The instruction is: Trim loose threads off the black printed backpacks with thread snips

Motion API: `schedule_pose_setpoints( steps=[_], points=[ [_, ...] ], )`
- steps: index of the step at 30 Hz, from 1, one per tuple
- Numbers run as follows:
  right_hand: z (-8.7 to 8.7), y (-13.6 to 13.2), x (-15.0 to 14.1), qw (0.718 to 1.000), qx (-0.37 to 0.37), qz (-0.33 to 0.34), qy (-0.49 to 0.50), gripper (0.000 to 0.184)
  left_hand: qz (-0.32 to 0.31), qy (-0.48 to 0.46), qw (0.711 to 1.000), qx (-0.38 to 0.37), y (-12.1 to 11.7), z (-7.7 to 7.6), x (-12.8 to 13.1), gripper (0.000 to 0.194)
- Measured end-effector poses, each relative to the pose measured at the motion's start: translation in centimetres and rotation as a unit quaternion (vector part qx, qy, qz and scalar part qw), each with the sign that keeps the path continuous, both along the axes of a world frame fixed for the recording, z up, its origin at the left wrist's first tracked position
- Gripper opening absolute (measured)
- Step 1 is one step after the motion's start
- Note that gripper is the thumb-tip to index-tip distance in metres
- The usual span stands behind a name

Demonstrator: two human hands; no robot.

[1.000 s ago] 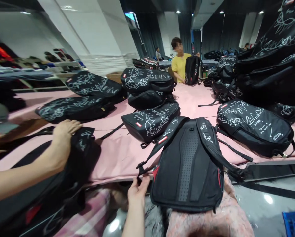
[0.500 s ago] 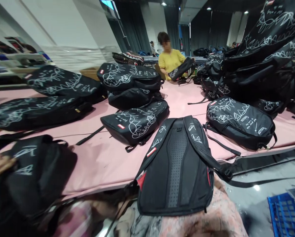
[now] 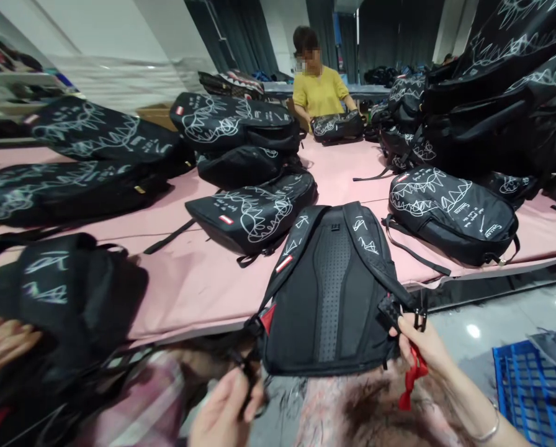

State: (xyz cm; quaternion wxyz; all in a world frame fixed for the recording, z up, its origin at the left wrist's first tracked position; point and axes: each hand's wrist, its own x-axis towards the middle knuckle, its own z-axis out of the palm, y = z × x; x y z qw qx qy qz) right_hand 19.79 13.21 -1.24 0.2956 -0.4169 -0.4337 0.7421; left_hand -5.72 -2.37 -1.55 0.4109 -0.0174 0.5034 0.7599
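A black backpack [image 3: 334, 292] lies back-side up, half over the near edge of the pink table [image 3: 198, 292]. My left hand [image 3: 222, 410] is below its lower left corner, fingers closed on the end of the left black strap [image 3: 250, 372]. My right hand [image 3: 422, 347] is at the lower right corner, pinching the right strap's black buckle [image 3: 392, 310]. A red tag [image 3: 412, 372] dangles under that hand.
Several black backpacks with white doodles lie on the table and are stacked high at right [image 3: 492, 93]. A co-worker's hand [image 3: 3, 344] rests on a backpack [image 3: 68, 298] at left. A person in a yellow shirt [image 3: 319, 87] handles a bag at the far end. A blue crate [image 3: 533, 385] sits at bottom right.
The view tilted down and shifted. Both my hands came back up into view, each taking hold of a strap end of the near backpack. The far person laid a bag flat.
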Motion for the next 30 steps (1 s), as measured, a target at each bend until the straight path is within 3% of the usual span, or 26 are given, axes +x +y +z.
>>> schedule_pose_setpoints(
  steps=[2,4,8,12,17,19,21,22,24,25,27,28,30],
  points=[
    [-0.7,-0.7,-0.4,1.000,-0.014,0.018,-0.019,0.048,-0.080,-0.091,0.989,0.087,1.3,1.0,2.5,0.010],
    [-1.2,-1.2,-0.5,0.998,-0.026,0.036,-0.034,0.050,-0.107,-0.192,0.964,0.152,2.2,1.3,4.0,0.011],
    [-1.7,-1.7,-0.4,0.996,-0.026,0.071,-0.048,0.045,-0.096,-0.290,0.924,0.229,2.1,0.8,3.8,0.021],
    [-2.1,-1.7,-0.4,0.994,0.017,0.079,-0.070,0.043,-0.089,-0.306,0.915,0.246,1.3,0.4,3.1,0.023],
    [-1.3,-1.9,-0.1,0.993,0.054,0.088,-0.053,0.041,-0.102,-0.203,0.956,0.188,1.0,0.6,3.7,0.016],
    [-0.7,-1.4,0.7,0.998,0.068,0.003,-0.014,0.035,-0.172,-0.071,0.975,0.118,0.9,1.0,3.8,0.014],
    [-0.4,-0.3,2.0,0.982,0.106,-0.154,0.036,0.027,-0.218,0.105,0.970,0.017,0.9,1.4,3.7,0.006],
    [-0.4,0.4,2.8,0.961,0.129,-0.239,0.054,0.024,-0.224,0.196,0.954,-0.027,1.0,1.5,3.7,0.006],
    [-0.8,1.8,4.5,0.914,0.160,-0.367,0.068,0.020,-0.244,0.372,0.893,-0.073,1.7,1.4,3.6,0.039],
    [-1.2,2.4,5.4,0.897,0.159,-0.407,0.064,0.022,-0.269,0.457,0.844,-0.078,2.1,1.2,3.7,0.056],
    [-2.7,3.2,6.9,0.891,0.133,-0.431,0.055,0.041,-0.333,0.611,0.713,-0.086,3.3,0.0,3.8,0.081],
    [-3.6,3.4,7.7,0.896,0.115,-0.426,0.048,0.049,-0.350,0.670,0.647,-0.096,3.9,-0.8,3.9,0.087],
    [-5.8,3.8,9.0,0.917,0.060,-0.393,0.038,0.060,-0.343,0.757,0.545,-0.112,5.1,-2.5,3.8,0.087]
  ],
)
